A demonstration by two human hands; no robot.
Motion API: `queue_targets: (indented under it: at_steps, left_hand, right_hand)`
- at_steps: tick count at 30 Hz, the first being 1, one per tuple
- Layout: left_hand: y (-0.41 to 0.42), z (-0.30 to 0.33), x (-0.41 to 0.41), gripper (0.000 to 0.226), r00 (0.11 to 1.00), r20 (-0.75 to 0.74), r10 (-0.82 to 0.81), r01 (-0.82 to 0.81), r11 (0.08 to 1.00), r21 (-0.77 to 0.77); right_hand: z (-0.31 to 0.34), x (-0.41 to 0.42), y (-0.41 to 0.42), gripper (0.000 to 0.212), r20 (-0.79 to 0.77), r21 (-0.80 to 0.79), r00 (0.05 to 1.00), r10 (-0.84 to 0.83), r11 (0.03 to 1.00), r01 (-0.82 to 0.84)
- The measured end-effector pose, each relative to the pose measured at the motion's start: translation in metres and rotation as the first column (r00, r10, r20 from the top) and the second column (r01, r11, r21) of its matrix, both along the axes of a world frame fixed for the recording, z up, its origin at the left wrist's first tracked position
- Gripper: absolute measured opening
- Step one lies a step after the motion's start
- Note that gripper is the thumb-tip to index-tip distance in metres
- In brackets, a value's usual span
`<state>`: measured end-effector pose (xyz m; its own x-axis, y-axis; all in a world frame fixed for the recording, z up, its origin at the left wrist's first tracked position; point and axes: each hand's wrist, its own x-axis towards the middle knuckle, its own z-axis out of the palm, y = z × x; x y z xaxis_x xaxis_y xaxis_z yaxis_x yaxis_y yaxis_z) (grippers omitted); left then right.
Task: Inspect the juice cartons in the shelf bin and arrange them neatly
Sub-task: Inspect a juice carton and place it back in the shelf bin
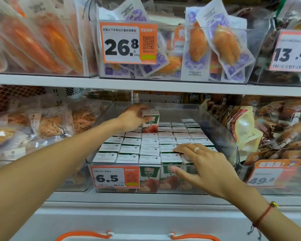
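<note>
A clear plastic shelf bin [221, 129] holds several rows of small white-topped juice cartons [132, 150] standing upright and packed close. My left hand [132, 117] reaches deep into the bin and grips one carton [151, 121], green and white with red fruit, lifted above the back rows. My right hand [203, 164] lies over the bin's front right corner, fingers straight and touching the carton tops there, thumb in front of the bin's front wall. A ring shows on one finger.
A 6.5 price tag [115, 178] hangs on the bin's front. Bins of bagged snacks flank it left [42, 122] and right [268, 129]. The shelf board above [146, 86] carries more snack bins. An orange-handled basket rim [139, 236] sits at the bottom edge.
</note>
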<state>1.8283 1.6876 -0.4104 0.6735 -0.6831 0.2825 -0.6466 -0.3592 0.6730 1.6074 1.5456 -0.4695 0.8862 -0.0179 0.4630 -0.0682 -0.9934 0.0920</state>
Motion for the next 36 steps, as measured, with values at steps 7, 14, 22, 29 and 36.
queue_targets:
  at_steps: [7, 14, 22, 29, 36]
  left_hand:
    - [0.040, 0.009, -0.069, 0.038, 0.982, -0.082, 0.170, -0.189, 0.875, -0.446]
    - [0.111, -0.012, -0.157, 0.030, 0.862, -0.503, 0.064, -0.332, 0.820, -0.466]
    - [0.147, -0.046, -0.216, 0.015, 0.797, -0.604, 0.020, -0.282, 0.896, -0.342]
    - [0.148, -0.067, -0.226, 0.016, 0.714, -0.700, -0.006, -0.303, 0.898, -0.318]
    - [0.154, -0.064, -0.211, 0.033, 0.664, -0.748, -0.018, -0.186, 0.964, -0.188]
  right_hand:
    - [0.009, 0.001, -0.004, 0.077, -0.201, 0.110, 0.979, 0.017, 0.994, 0.005]
    - [0.034, -0.037, 0.061, 0.069, -0.116, 0.802, 0.982, 0.146, 0.597, 0.006]
    - [0.022, -0.075, 0.126, 0.030, -0.138, 0.967, 0.931, 0.339, 0.250, 0.052]
    - [0.000, -0.081, 0.131, 0.029, -0.129, 0.981, 0.956, 0.262, 0.174, 0.085]
    - [-0.004, -0.078, 0.128, 0.030, -0.112, 0.993, 0.976, 0.189, 0.056, 0.103]
